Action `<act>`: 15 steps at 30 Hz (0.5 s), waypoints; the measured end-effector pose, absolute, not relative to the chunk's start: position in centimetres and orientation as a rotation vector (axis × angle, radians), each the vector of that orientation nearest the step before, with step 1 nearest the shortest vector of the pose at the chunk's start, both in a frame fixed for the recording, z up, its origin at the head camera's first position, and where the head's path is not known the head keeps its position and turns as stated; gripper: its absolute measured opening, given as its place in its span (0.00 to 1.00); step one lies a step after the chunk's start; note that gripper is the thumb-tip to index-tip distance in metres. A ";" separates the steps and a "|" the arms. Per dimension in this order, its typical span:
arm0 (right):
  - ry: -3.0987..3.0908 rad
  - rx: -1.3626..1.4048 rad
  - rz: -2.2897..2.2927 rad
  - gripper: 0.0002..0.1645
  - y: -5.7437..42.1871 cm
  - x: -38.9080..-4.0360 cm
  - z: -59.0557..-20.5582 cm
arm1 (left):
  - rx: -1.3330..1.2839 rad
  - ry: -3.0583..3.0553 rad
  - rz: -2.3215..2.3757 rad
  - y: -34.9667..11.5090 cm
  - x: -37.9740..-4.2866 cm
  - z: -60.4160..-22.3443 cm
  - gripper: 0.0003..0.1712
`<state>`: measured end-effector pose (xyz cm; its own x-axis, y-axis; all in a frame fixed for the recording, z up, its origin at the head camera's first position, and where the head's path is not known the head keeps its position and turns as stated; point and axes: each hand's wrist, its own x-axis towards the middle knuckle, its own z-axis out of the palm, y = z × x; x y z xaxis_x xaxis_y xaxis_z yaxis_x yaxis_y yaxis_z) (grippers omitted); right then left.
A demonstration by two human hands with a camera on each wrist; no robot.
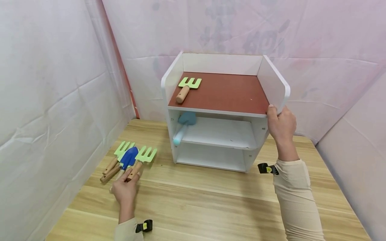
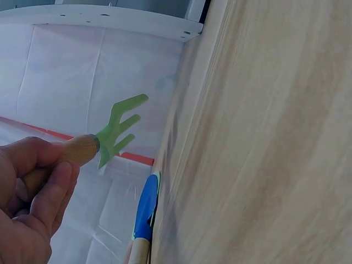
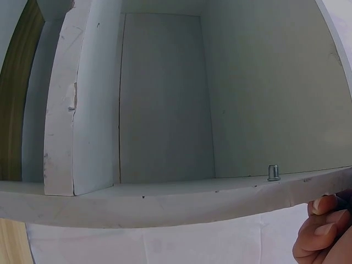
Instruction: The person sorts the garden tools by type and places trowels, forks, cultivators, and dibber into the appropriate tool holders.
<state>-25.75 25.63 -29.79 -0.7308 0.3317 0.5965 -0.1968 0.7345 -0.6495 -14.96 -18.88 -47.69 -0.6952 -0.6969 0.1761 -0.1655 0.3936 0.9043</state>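
Observation:
My left hand (image 1: pixel 125 191) pinches the wooden handle of a small green hand fork (image 1: pixel 146 155); in the left wrist view the fork (image 2: pixel 115 129) is raised off the table, tines pointing away. Just left of it lie a blue trowel (image 1: pixel 130 156) and another green fork (image 1: pixel 122 149), with several wooden handles close together. My right hand (image 1: pixel 282 126) grips the right side panel of a white shelf unit (image 1: pixel 217 111), thumb on its front edge. In the right wrist view, fingers (image 3: pixel 324 231) show at that panel's edge.
On the unit's brown top board (image 1: pixel 229 93) lies a green fork (image 1: pixel 190 83) at the left. A pale blue trowel (image 1: pixel 187 118) rests on the middle shelf (image 1: pixel 223 132), its handle over the front edge. White sheets (image 1: pixel 66 83) hang around the wooden table (image 1: pixel 193 201).

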 end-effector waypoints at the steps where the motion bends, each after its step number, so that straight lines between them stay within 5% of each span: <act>1: -2.203 -0.101 0.931 0.20 25.7 -25.7 -29.8 | 0.732 -2.110 -1.280 -18.9 -15.0 -47.7 0.19; 15: -2.195 -0.126 0.919 0.20 26.2 -25.1 -29.7 | 0.699 -2.070 -1.289 -18.2 -15.1 -47.5 0.20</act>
